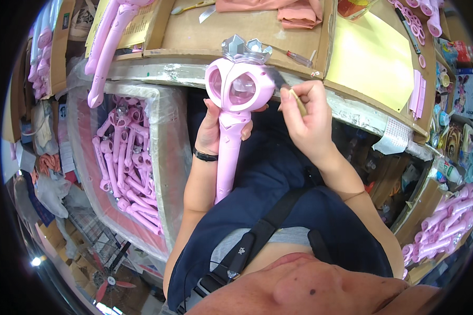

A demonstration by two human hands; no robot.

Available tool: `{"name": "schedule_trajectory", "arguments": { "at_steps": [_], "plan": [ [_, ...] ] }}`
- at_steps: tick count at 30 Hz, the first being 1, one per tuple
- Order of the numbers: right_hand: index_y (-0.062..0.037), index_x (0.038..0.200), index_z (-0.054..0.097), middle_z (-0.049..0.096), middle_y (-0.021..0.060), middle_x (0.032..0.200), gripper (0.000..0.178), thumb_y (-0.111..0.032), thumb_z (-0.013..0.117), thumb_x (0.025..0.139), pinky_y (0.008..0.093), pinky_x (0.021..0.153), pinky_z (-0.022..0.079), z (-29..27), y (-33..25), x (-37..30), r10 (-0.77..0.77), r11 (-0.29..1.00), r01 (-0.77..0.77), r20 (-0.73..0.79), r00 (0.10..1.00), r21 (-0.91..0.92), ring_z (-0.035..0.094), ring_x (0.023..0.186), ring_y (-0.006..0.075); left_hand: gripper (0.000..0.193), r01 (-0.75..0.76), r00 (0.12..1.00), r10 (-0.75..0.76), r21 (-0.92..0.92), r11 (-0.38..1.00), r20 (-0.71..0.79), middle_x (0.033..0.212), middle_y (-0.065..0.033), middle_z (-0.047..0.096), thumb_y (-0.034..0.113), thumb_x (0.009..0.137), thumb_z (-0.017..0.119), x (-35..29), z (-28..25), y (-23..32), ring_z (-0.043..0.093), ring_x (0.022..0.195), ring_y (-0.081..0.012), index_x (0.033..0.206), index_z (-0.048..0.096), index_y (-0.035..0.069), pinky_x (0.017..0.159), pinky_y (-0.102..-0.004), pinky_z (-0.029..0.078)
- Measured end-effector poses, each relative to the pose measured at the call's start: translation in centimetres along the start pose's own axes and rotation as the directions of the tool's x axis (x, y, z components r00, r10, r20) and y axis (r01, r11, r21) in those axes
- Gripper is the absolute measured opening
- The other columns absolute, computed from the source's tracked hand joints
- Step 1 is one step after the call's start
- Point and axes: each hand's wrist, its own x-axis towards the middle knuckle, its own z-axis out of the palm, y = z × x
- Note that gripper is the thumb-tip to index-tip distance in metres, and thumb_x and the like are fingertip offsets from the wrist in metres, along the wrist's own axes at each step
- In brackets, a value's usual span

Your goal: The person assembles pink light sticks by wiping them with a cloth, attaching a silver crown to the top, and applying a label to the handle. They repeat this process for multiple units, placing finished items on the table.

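Note:
A pink toy wand [227, 157] stands nearly upright in front of me, topped with a silvery gem crown [239, 50] and a round head with clear windows. My left hand [210, 128] is closed round its neck, just below the head; some of its fingers pass behind the wand. Pinched in my right hand [310, 118] is a small brush [298, 102] with a pale handle. Its dark bristles [277, 77] are at the right side of the wand's head, slightly blurred; whether they touch it I cannot tell.
A plastic-lined bin [165, 157] to the left holds many pink wand parts. On the workbench [194, 39] lie a screwdriver [299, 56], a peach cloth [299, 13] and a yellow sheet [370, 60]. More pink pieces [446, 223] are heaped at the right. A fan [110, 281] stands lower left.

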Motion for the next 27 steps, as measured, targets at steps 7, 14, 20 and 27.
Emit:
{"name": "schedule_trajectory", "arguments": {
  "at_steps": [7, 14, 20, 27],
  "plan": [
    [-0.0007, 0.090, 0.048, 0.060, 0.0093, 0.070, 0.018, -0.011, 0.061, 0.089, 0.0257, 0.056, 0.046, 0.0, 0.0, 0.3, 0.021, 0.992, -0.024, 0.024, 0.999, 0.125, 0.059, 0.062, 0.0119, 0.095, -0.038, 0.999, 0.038, 0.108, 0.993, 0.000, 0.116, -0.0321, 0.053, 0.072, 0.079, 0.047, 0.1, 0.0, 0.0, 0.058, 0.059, -0.0201, 0.137, 0.032, -0.002, 0.047, -0.0268, 0.047],
    [-0.0007, 0.091, 0.047, 0.060, 0.0087, 0.070, 0.017, -0.011, 0.061, 0.089, 0.0255, 0.056, 0.046, 0.4, 0.6, -0.3, -0.006, 0.987, 0.008, -0.017, 1.000, 0.159, 0.058, 0.061, 0.0112, 0.086, -0.044, 0.998, 0.041, 0.076, 0.996, 0.039, 0.108, -0.0258, 0.059, 0.068, 0.079, 0.050, 0.1, -0.1, 0.2, 0.059, 0.061, -0.0219, 0.130, 0.040, -0.001, 0.050, -0.0295, 0.048],
    [-0.0002, 0.091, 0.047, 0.060, 0.0102, 0.068, 0.018, -0.009, 0.062, 0.088, 0.0276, 0.053, 0.046, 0.9, 1.0, -0.4, 0.003, 1.000, -0.002, -0.107, 0.994, 0.010, 0.060, 0.059, 0.0168, 0.100, 0.012, 1.000, -0.012, 0.040, 0.999, 0.000, 0.117, -0.0292, 0.054, 0.077, 0.076, 0.044, 0.0, -0.5, 0.0, 0.055, 0.057, -0.0194, 0.136, 0.033, -0.002, 0.045, -0.0274, 0.043],
    [-0.0008, 0.097, 0.044, 0.057, 0.0077, 0.076, 0.015, -0.008, 0.056, 0.091, 0.0234, 0.060, 0.046, 1.0, 1.5, -1.0, -0.084, 0.996, 0.084, -0.012, 0.996, 0.043, 0.057, 0.066, 0.0116, 0.103, 0.078, 0.990, -0.050, -0.221, 0.972, 0.131, 0.120, -0.0296, 0.053, 0.079, 0.075, 0.042, 0.4, -1.4, -0.1, 0.053, 0.056, -0.0198, 0.137, 0.030, -0.002, 0.045, -0.0267, 0.041]
  ]
}}
